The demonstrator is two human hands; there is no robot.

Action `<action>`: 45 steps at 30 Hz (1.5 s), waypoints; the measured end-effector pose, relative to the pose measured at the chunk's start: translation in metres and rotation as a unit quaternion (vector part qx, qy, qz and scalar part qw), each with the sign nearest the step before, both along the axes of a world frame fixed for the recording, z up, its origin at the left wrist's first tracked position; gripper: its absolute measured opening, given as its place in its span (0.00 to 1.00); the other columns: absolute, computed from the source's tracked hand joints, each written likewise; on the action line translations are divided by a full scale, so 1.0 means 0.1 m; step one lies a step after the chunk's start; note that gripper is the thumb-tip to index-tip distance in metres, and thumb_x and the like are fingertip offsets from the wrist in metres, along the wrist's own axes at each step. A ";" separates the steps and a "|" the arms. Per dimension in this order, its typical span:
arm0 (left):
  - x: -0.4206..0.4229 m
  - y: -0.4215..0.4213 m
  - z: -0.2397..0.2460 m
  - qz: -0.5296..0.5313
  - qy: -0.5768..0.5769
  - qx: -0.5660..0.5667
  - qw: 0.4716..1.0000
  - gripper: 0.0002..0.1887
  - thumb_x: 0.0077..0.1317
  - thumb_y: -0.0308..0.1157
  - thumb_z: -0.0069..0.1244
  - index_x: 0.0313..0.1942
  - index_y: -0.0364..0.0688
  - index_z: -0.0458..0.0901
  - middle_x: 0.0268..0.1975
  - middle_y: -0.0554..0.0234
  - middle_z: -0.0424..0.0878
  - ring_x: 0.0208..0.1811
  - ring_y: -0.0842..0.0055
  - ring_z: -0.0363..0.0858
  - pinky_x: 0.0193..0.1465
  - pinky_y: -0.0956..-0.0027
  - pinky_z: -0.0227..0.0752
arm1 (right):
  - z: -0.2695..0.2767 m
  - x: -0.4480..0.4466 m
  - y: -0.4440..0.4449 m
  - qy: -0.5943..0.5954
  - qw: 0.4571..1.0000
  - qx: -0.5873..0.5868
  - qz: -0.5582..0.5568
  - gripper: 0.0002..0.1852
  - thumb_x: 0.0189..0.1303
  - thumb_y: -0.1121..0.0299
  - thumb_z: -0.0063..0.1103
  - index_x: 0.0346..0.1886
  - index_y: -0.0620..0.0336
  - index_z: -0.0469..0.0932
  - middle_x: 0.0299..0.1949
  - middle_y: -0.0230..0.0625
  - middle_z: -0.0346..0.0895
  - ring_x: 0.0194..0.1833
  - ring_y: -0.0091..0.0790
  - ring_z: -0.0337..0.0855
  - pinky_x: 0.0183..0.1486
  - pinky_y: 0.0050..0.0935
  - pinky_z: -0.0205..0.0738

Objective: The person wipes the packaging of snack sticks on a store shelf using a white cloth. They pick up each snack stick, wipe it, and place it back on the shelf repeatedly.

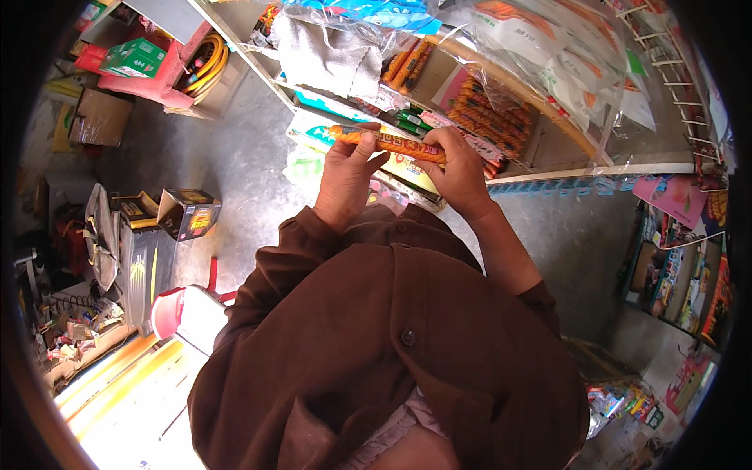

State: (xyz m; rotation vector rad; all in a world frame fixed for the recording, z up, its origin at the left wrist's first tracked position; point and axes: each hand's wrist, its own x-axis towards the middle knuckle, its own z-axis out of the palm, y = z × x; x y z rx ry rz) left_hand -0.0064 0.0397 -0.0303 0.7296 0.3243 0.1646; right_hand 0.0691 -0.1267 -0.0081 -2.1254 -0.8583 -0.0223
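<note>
A long orange wrapped snack stick, probably a packaged sausage (405, 147), lies level between my two hands over the front of a shelf unit. Its left part is pinched between the thumb and fingers of my left hand (351, 176). My right hand (461, 170) grips its right end. Just beyond, the shelf holds many similar orange-wrapped sticks (490, 117) in a pile, and a few green-wrapped sticks (413, 121) lie nearer the held one. A grey-white cloth (329, 56) hangs over the shelf to the left.
Clear plastic bags with printed packs (552, 53) cover the shelf top. At left stand an open cardboard box (189, 214), a green carton (134, 57) and a coiled yellow hose (211, 67). Racks of packaged goods (675, 276) stand at right. A red-and-white stool or chair (188, 314) is at lower left.
</note>
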 end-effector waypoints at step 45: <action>0.01 -0.04 -0.13 -0.139 0.075 0.248 0.956 0.10 0.61 0.27 0.53 0.41 0.35 0.76 0.33 0.69 0.80 0.32 0.87 0.74 0.36 0.81 0.67 | -0.25 -0.01 0.01 0.404 0.910 0.097 0.013 0.15 0.57 0.70 0.60 0.46 0.68 0.75 0.34 0.31 0.75 0.33 0.18 0.74 0.33 0.19 0.69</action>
